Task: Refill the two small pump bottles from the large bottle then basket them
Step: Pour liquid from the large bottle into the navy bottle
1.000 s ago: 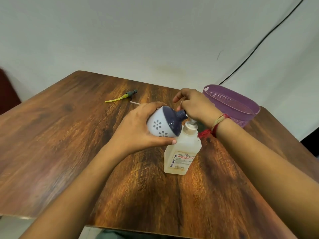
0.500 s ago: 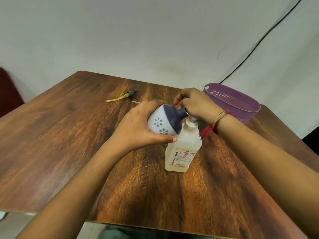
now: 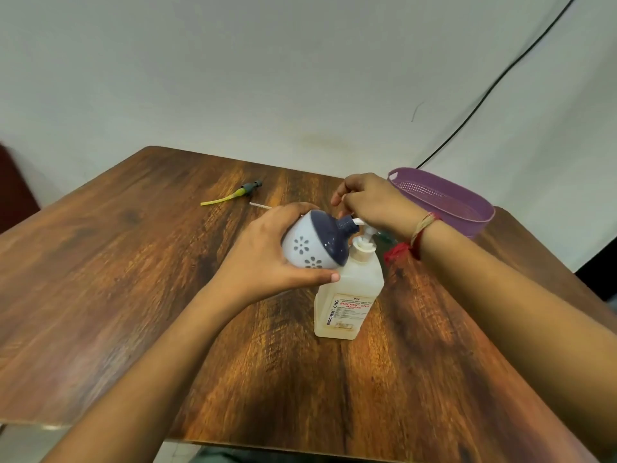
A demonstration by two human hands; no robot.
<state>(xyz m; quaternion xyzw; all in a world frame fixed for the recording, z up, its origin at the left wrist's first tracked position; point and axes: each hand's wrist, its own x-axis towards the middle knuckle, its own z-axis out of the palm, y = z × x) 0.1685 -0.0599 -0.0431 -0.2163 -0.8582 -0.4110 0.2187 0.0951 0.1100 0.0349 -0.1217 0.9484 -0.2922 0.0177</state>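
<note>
My left hand [image 3: 263, 252] grips a small round bottle [image 3: 314, 242], white with flower marks and a dark blue top. The bottle is tilted with its neck to the right. Its open neck meets the white spout of the large bottle's pump [image 3: 359, 222]. The large translucent bottle [image 3: 350, 295] stands upright on the table with pale liquid inside and a red-lettered label. My right hand [image 3: 374, 202] lies over the pump head with its fingers curled down around it. The purple basket [image 3: 480, 222] sits at the back right, behind my right wrist.
A grey pump head with a yellow tube [image 3: 240, 192] lies on the wooden table [image 3: 133, 279] at the back left, and a thin white tube [image 3: 260, 205] lies beside it. Something dark green [image 3: 387, 240] shows behind the large bottle, mostly hidden. A black cable [image 3: 500, 78] runs down the wall.
Both hands keep the same hold. The small bottle's neck has stayed at the pump spout, and the view has shifted only slightly.
</note>
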